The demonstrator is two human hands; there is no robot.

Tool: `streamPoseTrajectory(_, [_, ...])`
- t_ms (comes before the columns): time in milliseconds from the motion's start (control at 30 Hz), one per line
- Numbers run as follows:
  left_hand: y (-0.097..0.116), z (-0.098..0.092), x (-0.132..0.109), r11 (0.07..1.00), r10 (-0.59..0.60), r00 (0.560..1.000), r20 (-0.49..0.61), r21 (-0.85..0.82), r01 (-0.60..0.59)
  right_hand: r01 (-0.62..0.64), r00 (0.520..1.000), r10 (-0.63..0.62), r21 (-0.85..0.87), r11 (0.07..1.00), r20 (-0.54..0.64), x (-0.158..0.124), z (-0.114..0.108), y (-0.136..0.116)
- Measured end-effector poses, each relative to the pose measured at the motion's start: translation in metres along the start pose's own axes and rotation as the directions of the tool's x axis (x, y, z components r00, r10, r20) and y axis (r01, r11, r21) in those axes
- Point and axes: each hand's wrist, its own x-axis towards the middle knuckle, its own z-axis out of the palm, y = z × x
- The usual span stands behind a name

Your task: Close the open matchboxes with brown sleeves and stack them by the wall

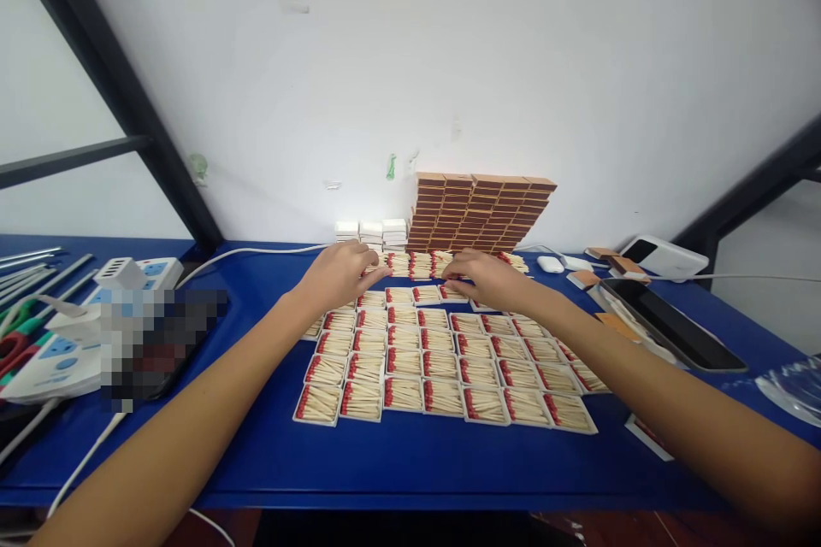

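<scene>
Rows of white trays [403, 394] filled with red-headed matches lie on the blue table [398, 461]. My left hand [346, 273] is at the back left of the rows, thumb apart from the bent fingers, by the loose matches [420, 265]. Over the back right of the rows is my right hand [481, 275], its fingertips near the matches and a back-row tray; its thumb and fingers are apart. I see nothing held in either hand. Behind them stand a tall stack of brown matchboxes [481, 214] and short stacks of white trays [370, 231].
On the left are a power strip [83, 359], a blurred dark device [186, 333], cables and metal rods [38, 273]. On the right lie a black phone [673, 320], a white power bank [667, 258], a white earphone case [550, 264] and a clear plastic item [795, 389].
</scene>
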Motion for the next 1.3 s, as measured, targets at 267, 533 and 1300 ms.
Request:
streamPoseTrajectory(267, [0.000, -0.001, 0.000, 1.000, -0.005, 1.000, 0.024, 0.005, 0.005, -0.018, 1.000, 0.019, 0.028, 0.999, -0.022, -0.027, -0.008, -0.006])
streamPoseTrajectory(533, [0.000, -0.001, -0.001, 1.000, -0.018, 0.999, 0.034, 0.015, 0.018, 0.001, 1.000, -0.002, 0.015, 1.000, 0.025, -0.023, 0.003, -0.001])
streamPoseTrajectory(1300, [0.001, -0.002, 0.000, 0.999, -0.007, 0.999, 0.040, 0.039, 0.006, -0.051, 0.992, 0.038, -0.107, 0.993, -0.123, 0.005, 0.011, 0.021])
